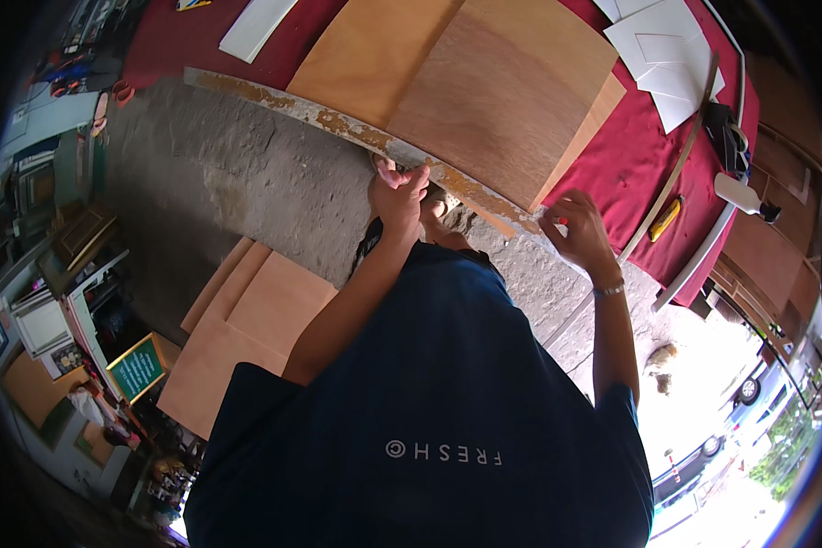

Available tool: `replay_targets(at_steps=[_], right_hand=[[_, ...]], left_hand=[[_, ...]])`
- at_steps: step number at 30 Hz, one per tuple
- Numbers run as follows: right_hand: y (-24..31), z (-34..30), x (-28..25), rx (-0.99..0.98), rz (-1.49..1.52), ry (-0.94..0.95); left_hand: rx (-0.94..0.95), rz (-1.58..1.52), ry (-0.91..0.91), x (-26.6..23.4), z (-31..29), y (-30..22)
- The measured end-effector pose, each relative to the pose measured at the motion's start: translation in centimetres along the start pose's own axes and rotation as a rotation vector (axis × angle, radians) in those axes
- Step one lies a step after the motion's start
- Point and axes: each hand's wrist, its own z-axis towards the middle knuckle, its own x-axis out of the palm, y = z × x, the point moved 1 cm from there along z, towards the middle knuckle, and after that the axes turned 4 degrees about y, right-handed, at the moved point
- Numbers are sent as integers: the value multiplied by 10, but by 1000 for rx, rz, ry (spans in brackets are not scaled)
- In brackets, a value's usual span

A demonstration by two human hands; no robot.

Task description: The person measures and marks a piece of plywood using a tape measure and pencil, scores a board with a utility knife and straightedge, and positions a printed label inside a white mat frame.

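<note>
Thin sheets of plywood lie overlapping on the red-covered table, reaching its worn, paint-flaked front edge. My left hand is closed at this edge, below the sheets, with fingers curled; what they hold, if anything, is hidden. By the near right corner of the plywood, my right hand is bent inward with its fingers drawn together. A small bright red bit shows between these fingers, too small to name. A yellow utility knife rests on the cloth to the right of that hand.
A long wooden strip lies across the red cloth. White sheets and a pale bottle are at the right. More brown boards stand at my left. Frames and shelves line the left side.
</note>
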Motion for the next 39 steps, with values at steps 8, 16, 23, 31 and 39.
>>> replay_targets(at_steps=[8, 16, 23, 31, 39], right_hand=[[-15, -48, 48, 124, -228, -79], [-6, -70, 41, 123, -30, -203], [21, -131, -4, 203, 52, -445], [62, -136, -33, 417, 47, -816], [95, -142, -17, 639, -77, -1132]], left_hand=[[-5, 19, -101, -3, -6, -3], [-112, -266, -150, -11, -5, 3], [-26, -61, -156, 5, -8, -12], [254, -408, -26, 47, -25, -86], [654, -140, -105, -18, 60, -249]])
